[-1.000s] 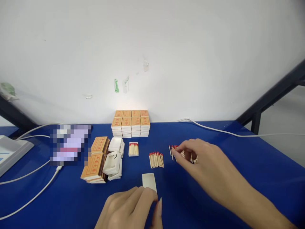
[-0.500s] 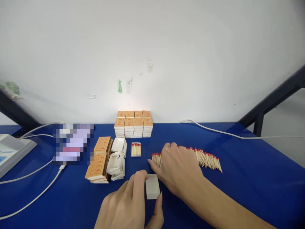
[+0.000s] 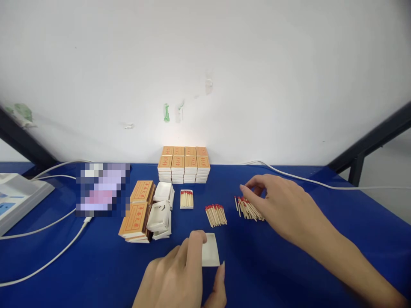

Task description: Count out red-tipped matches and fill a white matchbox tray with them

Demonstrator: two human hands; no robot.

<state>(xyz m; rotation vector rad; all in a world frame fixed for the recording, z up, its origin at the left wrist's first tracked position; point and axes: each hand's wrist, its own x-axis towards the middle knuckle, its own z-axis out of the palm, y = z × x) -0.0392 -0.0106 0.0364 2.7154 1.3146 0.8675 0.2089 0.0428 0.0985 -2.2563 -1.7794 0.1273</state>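
Left hand [image 3: 180, 278] low at the near edge, forefinger and thumb pinching the small empty white cardboard tray [image 3: 210, 255] from both sides, pinned flat on the blue tabletop [image 3: 321, 188], open side apparently up, likely for steadiness. Right hand [image 3: 282, 205] reaching out farther back, fingers curled loosely over the long loose pile of red-tipped wooden matches [image 3: 248, 208], fingertips at its far end; whether any sticks are actually gripped, impossible to tell. Heads of that pile mostly pointing away to the left.

Between the two hands, a smaller bundle of matches [image 3: 215, 214], set apart from the big pile and just beyond the tray, heads all one way, as if counted out as one portion. Farther back, a filled white tray of matches [image 3: 186, 199], heads away. To its left, a heap of empty white trays [image 3: 161, 214] stacked loosely, and beside those two leaning stacks of orange printed sleeves [image 3: 138, 211], kept sorted by kind within easy reach. Against the white wall, a neat block of finished orange-topped matchboxes [image 3: 184, 164]. White cables [image 3: 48, 261] trailing at the left, another along the back right; a pixelated patch left of the sleeves.
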